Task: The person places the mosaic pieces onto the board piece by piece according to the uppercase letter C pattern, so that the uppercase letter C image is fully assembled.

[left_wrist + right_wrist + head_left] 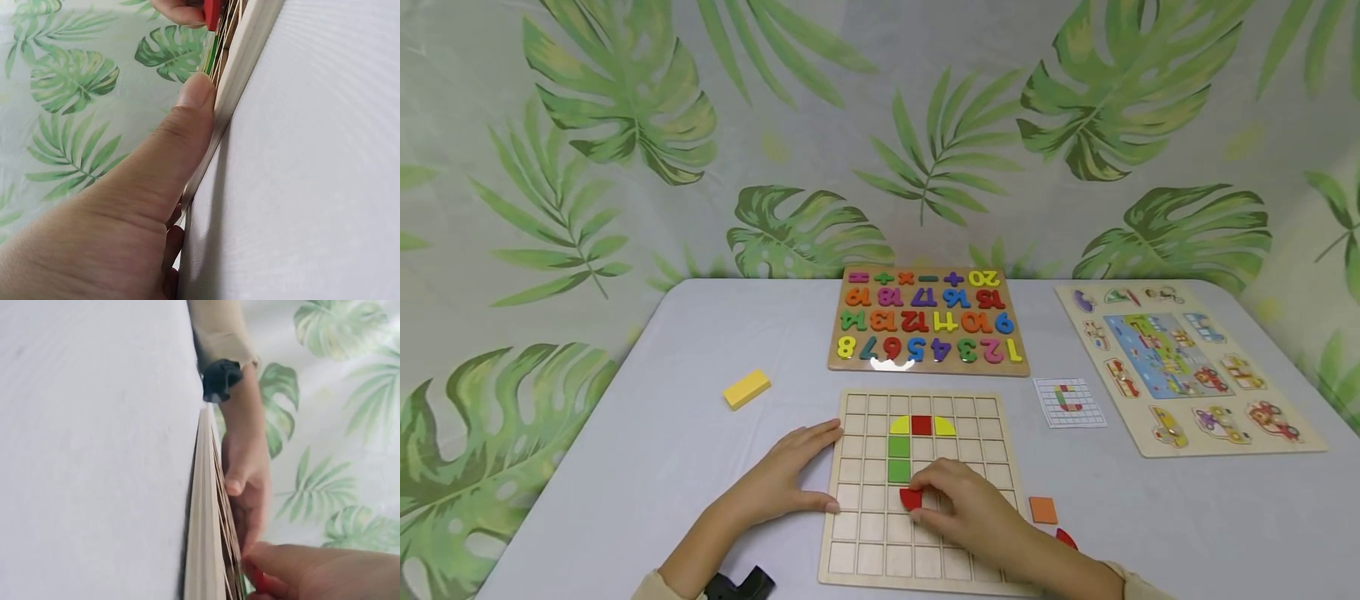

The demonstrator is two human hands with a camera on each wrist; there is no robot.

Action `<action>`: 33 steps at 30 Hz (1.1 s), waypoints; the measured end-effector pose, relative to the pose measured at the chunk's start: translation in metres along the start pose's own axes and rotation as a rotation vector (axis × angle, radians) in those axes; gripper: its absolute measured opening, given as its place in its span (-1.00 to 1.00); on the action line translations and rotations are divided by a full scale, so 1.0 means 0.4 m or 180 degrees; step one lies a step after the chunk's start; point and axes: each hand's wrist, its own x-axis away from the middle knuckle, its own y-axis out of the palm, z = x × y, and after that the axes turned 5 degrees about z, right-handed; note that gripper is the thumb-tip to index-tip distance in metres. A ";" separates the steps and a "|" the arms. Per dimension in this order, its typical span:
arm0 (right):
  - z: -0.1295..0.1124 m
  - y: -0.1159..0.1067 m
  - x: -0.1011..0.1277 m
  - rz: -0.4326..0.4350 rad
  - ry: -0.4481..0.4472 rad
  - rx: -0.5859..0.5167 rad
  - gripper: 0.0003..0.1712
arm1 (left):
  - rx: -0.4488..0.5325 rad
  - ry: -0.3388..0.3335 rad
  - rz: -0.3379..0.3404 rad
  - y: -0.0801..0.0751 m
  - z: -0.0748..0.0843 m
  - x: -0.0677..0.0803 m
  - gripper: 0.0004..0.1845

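A wooden grid board [977, 412] lies on the table in front of me. On it sit two yellow quarter pieces, a red square [921, 426] and two green squares [898, 457]. My right hand [958, 504] pinches a red quarter-circle piece [911, 498] just below the green squares. My left hand [790, 479] rests flat on the table with thumb and fingers against the board's left edge [240, 69]. The left wrist view shows the thumb [187, 119] pressed to that edge. In the right wrist view the board [203, 519] appears edge-on with the right fingers [294, 565] on the red piece.
An orange square [1042, 509] and a red piece [1066, 537] lie right of the board. A yellow block [747, 388] sits at left. A number puzzle [925, 321], a pattern card [1069, 402] and a vehicle puzzle [1180, 362] lie farther back.
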 end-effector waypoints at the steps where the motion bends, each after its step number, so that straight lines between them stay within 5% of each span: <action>1: 0.002 0.005 -0.003 -0.0003 -0.0007 0.0059 -0.75 | -0.0001 -0.0004 0.0000 -0.001 0.001 0.000 0.04; 21: 0.007 0.026 -0.022 0.0116 -0.0206 0.0305 -0.81 | 0.0019 0.0104 0.0074 -0.002 0.003 0.000 0.02; 33: -0.016 -0.021 -0.018 -0.0376 0.0096 0.0155 -0.60 | 0.0029 0.0159 0.0030 -0.002 0.005 0.000 0.02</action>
